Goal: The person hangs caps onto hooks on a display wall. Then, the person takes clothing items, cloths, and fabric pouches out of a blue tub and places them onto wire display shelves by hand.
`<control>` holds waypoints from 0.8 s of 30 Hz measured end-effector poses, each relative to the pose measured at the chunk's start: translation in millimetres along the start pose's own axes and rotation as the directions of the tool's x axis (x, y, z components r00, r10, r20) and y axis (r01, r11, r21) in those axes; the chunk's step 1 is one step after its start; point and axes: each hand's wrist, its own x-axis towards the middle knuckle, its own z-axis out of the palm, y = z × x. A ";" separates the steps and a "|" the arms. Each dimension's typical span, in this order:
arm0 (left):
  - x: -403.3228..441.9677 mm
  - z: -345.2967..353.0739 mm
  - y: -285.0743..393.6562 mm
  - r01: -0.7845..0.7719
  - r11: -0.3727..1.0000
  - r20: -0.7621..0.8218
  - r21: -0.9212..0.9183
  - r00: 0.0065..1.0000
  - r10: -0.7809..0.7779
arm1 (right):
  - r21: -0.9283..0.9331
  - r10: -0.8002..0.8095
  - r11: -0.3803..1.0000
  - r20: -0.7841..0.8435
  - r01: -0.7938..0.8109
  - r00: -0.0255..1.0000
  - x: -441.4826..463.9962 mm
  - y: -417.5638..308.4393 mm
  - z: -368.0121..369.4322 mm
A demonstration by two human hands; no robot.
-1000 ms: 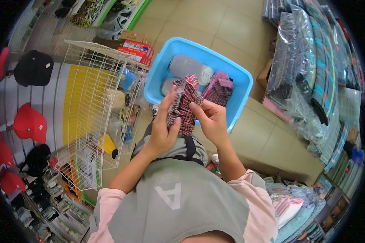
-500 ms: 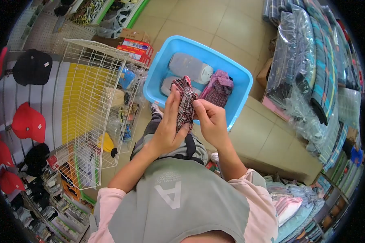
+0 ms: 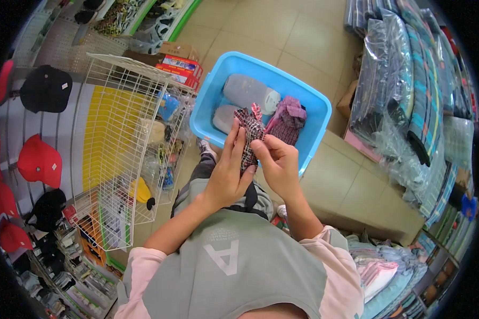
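1. the red, black and white plaid cloth (image 3: 253, 133) is now a narrow, gathered bundle – a second ago it is broader, with much more of its red pattern facing up
2. the bare left hand (image 3: 226, 173) lies along the bundle's left side, fingers straight and nearly together, its thumb near the lower end; it supports the cloth rather than clenching it
3. the bare right hand (image 3: 280, 160) pinches the bundle's right side between thumb and bent forefinger – its other fingers are curled and partly hidden
4. the bundle is between the two hands, above the near side of the light-blue rectangular plastic tub (image 3: 317, 119), with a small red-and-white tip poking up at its far end
5. inside the tub, the purple crumpled cloth (image 3: 286, 119) and the pale grey cylinder-shaped item (image 3: 245, 90) look the same as a second ago, so the change is all in the held cloth
6. for the work in hand, this seems to mean a more compact, manageable piece, though it probably loosens if the pinch slackens
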 end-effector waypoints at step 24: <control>-36.1 -29.8 -77.8 0.548 -0.078 0.522 -0.833 0.731 -0.439 | 0.793 0.277 0.559 0.097 -0.242 0.956 -4.2 -101.7 45.7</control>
